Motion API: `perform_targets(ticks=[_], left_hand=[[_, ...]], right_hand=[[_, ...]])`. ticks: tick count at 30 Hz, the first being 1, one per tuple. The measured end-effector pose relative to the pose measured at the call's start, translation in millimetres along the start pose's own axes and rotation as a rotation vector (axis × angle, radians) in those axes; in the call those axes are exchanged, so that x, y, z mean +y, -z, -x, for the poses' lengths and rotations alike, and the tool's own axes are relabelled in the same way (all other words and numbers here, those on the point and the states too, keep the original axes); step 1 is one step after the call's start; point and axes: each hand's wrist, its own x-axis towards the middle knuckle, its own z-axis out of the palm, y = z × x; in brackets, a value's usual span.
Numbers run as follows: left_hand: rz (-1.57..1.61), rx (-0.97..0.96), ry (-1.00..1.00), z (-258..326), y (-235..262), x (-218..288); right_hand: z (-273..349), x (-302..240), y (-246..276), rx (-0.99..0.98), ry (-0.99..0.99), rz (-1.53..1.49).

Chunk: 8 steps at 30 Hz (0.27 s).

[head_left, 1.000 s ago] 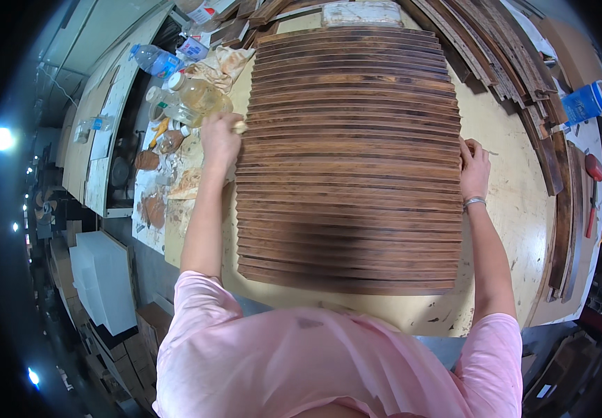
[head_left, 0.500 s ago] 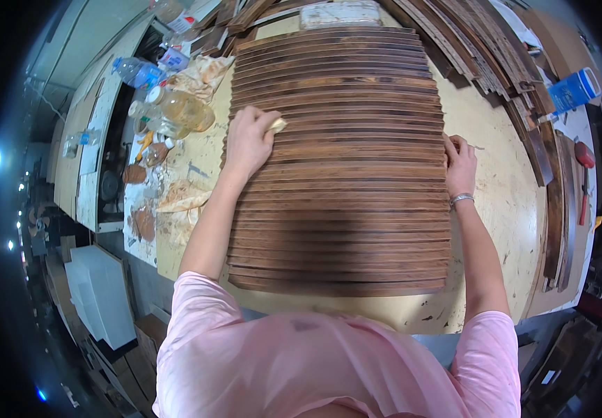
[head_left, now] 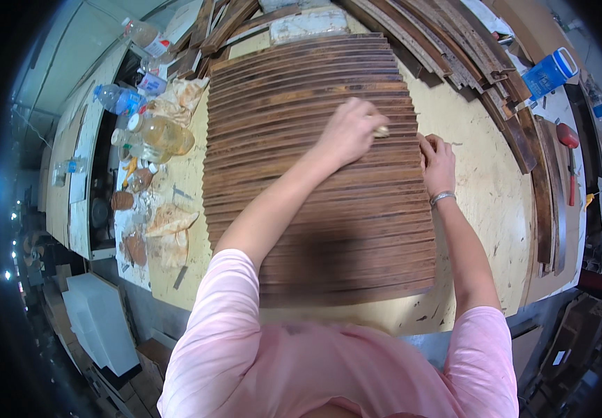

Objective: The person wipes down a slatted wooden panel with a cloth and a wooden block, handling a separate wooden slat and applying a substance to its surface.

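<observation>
A wide row of dark brown wooden slats (head_left: 315, 202) lies side by side on a pale workbench (head_left: 482, 195). My left hand (head_left: 351, 129) rests on the slats near their right ends, closed around a small pale pad (head_left: 381, 130). At the right edge of the row, my right hand (head_left: 438, 161) presses against the slat ends with curled fingers; a bracelet sits on that wrist.
Plastic bottles (head_left: 161, 132) with clear and amber liquid and stained rags (head_left: 168, 223) crowd the bench's left side. Loose dark slats (head_left: 454, 56) are stacked at the far right. A blue jug (head_left: 550, 72) and hand tools (head_left: 571, 160) sit on the right.
My left hand has swept rightward across the slats, from their left ends to near the right ends, still gripping the pad. The right hand stayed at the right edge.
</observation>
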Motion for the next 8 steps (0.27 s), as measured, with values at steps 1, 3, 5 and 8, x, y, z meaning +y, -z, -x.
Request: perform_targets(ticks=[1,3,5,8], left_hand=[[-0.045,0.059,0.035,-1,6,-11],[-0.056,0.106,0.06,-6,14,-19],[0.002,0.098,0.03,-13,10,-18],[0.032,-0.084,-0.25,-21,-10,-29]], right_hand=[[0,0,1,0.004,0.004,0.005],[0,-3,1,0.004,0.012,0.013],[0,-3,3,-0.013,-0.002,0.01],[-1,2,-2,-0.051,-0.003,0.017]])
